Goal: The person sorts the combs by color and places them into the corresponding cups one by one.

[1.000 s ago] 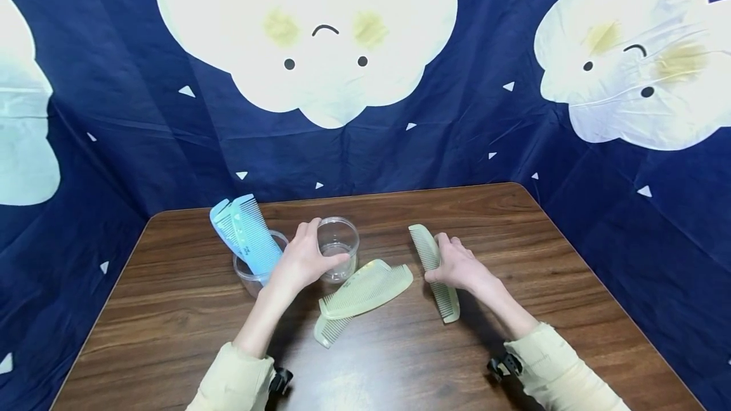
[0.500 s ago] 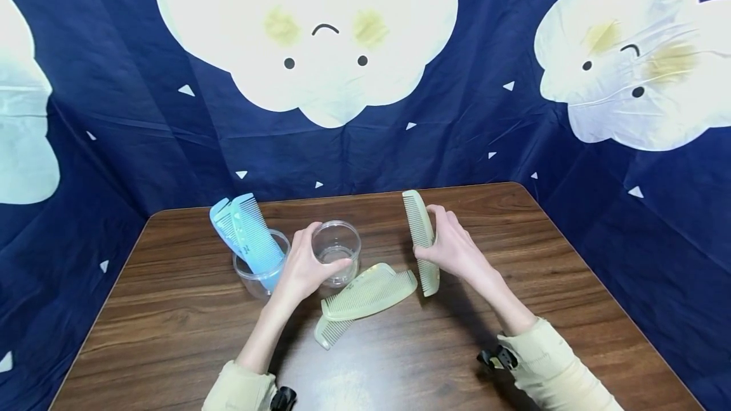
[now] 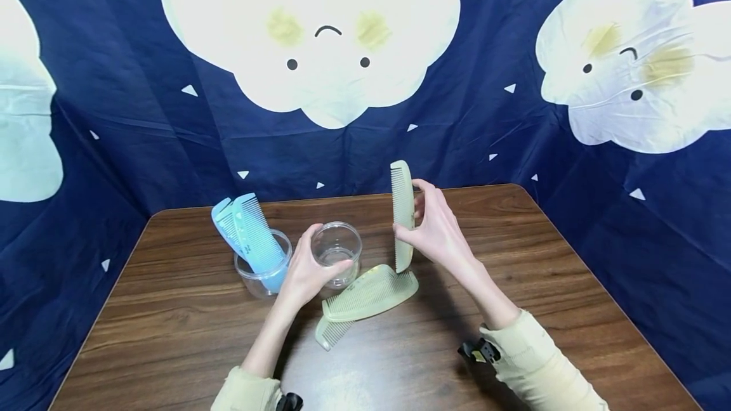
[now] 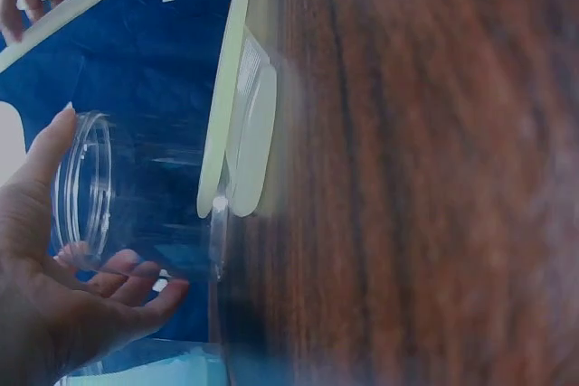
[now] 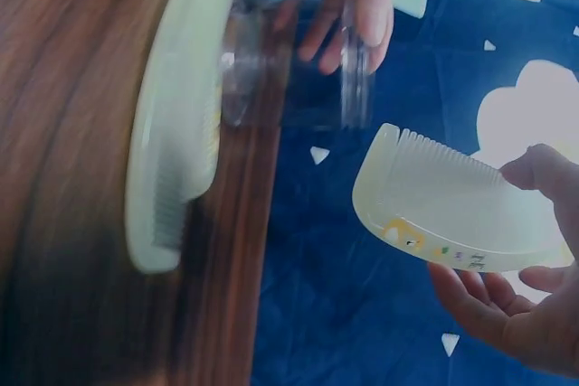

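My left hand [image 3: 304, 273] holds a clear plastic jar [image 3: 338, 246] that stands on the table, thumb on one side and fingers curled round the other. Nothing lies inside the jar. In my right hand [image 3: 438, 228] a pale green comb [image 3: 403, 215] is raised upright above the table, pinched between thumb and fingers. The right wrist view shows small coloured prints along the back of this comb [image 5: 457, 205]. Right in front of the jar, more pale green combs [image 3: 371, 295] lie overlapping on the table.
Left of my left hand stands a second clear jar [image 3: 242, 269], with blue combs [image 3: 257, 233] leaning in it. The brown wooden table [image 3: 171, 322] ends at a dark blue curtain [image 3: 354, 157] with white clouds.
My right hand has lifted its comb off the table and brought it leftward, turning it more upright, closer to the jar. My left hand and its jar have shifted only slightly.
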A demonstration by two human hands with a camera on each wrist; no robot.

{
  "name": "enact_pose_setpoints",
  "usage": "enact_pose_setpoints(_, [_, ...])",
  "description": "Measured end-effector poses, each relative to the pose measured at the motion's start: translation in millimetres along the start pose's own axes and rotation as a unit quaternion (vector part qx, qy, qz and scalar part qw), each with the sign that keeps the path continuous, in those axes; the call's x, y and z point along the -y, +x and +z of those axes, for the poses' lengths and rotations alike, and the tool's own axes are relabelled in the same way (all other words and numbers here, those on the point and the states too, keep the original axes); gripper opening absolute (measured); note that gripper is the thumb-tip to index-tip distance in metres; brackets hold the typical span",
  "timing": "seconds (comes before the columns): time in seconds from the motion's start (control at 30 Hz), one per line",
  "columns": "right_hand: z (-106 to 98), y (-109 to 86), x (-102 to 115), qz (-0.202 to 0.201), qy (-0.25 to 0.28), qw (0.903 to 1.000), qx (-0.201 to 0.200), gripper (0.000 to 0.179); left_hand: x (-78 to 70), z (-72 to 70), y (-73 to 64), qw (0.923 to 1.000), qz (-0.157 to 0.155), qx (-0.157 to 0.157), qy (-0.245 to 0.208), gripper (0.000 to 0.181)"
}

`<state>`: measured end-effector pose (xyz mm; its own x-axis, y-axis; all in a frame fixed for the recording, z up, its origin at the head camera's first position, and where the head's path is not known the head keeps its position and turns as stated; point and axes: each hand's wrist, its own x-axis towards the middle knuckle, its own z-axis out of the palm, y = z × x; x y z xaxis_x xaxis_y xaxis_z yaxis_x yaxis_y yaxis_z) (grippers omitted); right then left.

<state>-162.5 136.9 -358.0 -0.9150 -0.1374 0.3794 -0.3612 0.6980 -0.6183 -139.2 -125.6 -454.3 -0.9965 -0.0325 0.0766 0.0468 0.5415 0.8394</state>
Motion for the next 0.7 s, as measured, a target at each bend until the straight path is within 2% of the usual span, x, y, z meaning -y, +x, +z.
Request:
enact_pose_setpoints(0.17, [8,7.8,19,-0.014,0.061,0.9981,-0.003,0.088,1.3,0.6,-0.7,0.9997,-0.001,0.001,-0.024,0.106])
enact_pose_setpoints(0.3, [18,14.2,34,-0.033,0.096,0.9949,-0.003,0.088,2.4,-0.2,-0.9,0.9997,-0.004,-0.001,-0.026,0.106])
enact_pose_setpoints(0.57, [36,24.5,50,-0.067,0.118,0.9907,-0.014,0.089,2.4,2.3,0.3,0.9997,0.000,-0.004,-0.024,0.107])
enact_pose_setpoints(0.7, [47,27.3,54,-0.078,0.122,0.9895,-0.005,0.089,3.6,1.6,-0.4,0.9996,-0.007,0.001,-0.026,0.108])
